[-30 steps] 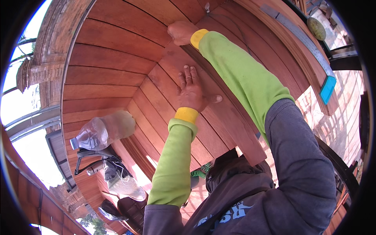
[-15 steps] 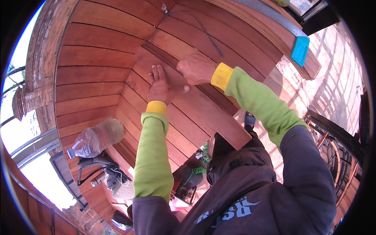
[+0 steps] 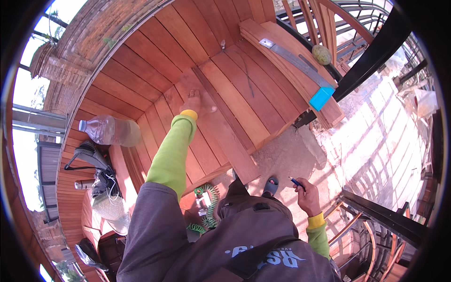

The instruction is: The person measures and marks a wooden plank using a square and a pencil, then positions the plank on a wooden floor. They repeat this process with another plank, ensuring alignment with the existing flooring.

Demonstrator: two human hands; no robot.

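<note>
The slatted red-brown desk (image 3: 265, 101) has a curved back (image 3: 136, 58) of similar planks. Behind the desk's back runs a brick wall (image 3: 96, 30), with a few green leaves (image 3: 109, 43) near it. Left of the desk are a grey rail (image 3: 40, 120) and a dark panel (image 3: 49, 164), glaring white daylight around them. Right of the desk, the pale floor (image 3: 361, 136) is striped with sunlight and shadow, and a thick black beam (image 3: 371, 54) slants near the desk's far right end.

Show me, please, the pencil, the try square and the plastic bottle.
Pencil (image 3: 295, 181), head view: its shaft.
Try square (image 3: 297, 62), head view: middle of its metal blade.
Plastic bottle (image 3: 112, 131), head view: side of its body.
</note>
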